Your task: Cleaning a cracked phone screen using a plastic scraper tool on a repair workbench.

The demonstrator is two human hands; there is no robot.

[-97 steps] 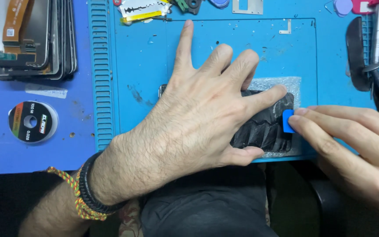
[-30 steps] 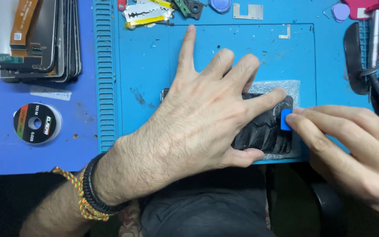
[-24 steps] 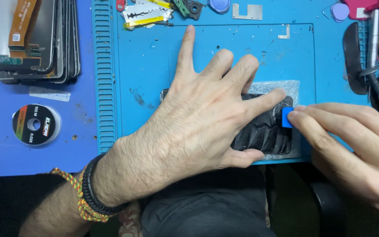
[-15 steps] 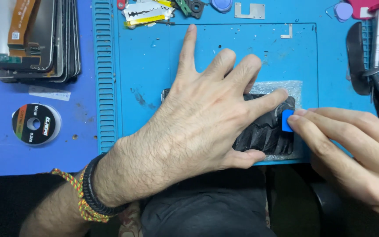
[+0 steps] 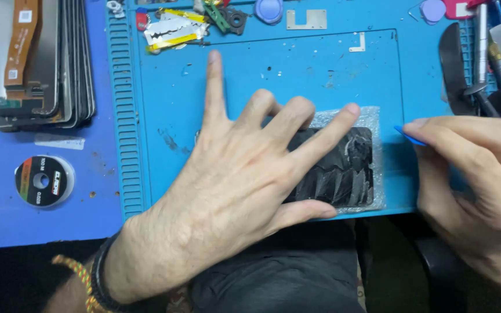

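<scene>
My left hand lies flat, fingers spread, pressing a black phone with a cracked, shattered back onto a blue work mat. A piece of bubble wrap lies under the phone. My right hand is a little to the right of the phone and pinches a small blue plastic pick between thumb and fingers. The pick's tip points left and is apart from the phone's right edge.
A stack of phone screens with orange flex cables sits at the top left, a tape roll below it. Razor blades, small metal parts and picks line the mat's top edge. Tweezers and metal tools lie at the right.
My right hand has pulled the blue pick away from the phone's right edge toward the right. My left hand still presses the phone down.
</scene>
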